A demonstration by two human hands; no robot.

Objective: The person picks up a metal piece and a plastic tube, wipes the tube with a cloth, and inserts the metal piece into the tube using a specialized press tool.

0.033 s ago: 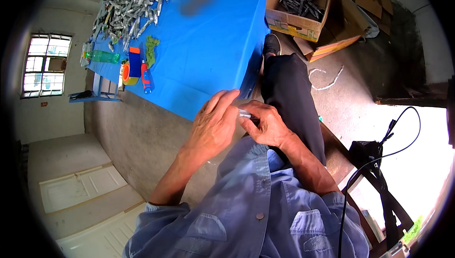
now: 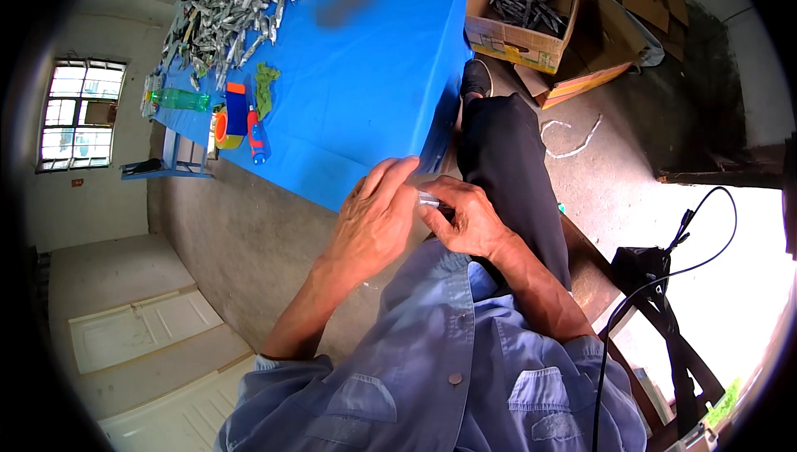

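Over my lap, near the close corner of the blue-covered table, my hands meet around a small silvery piece (image 2: 428,199). My right hand (image 2: 469,218) pinches it between thumb and bent index finger. At its other end is my left hand (image 2: 374,224), with the fingers curled toward it and the thumb hidden; its grip looks closed on the same piece. Only a short light-coloured stretch shows between the hands, so its exact kind is unclear. A big heap of slim silvery pieces (image 2: 241,8) lies on the far left of the table.
The blue table cover (image 2: 365,95) carries a green plastic bottle (image 2: 181,99), a tape roll (image 2: 222,130), a red-and-blue tool (image 2: 256,138) and a crumpled green scrap (image 2: 266,87). Right of the table, a cardboard box (image 2: 519,49) holds more silvery pieces. A black cable (image 2: 656,279) loops at right.
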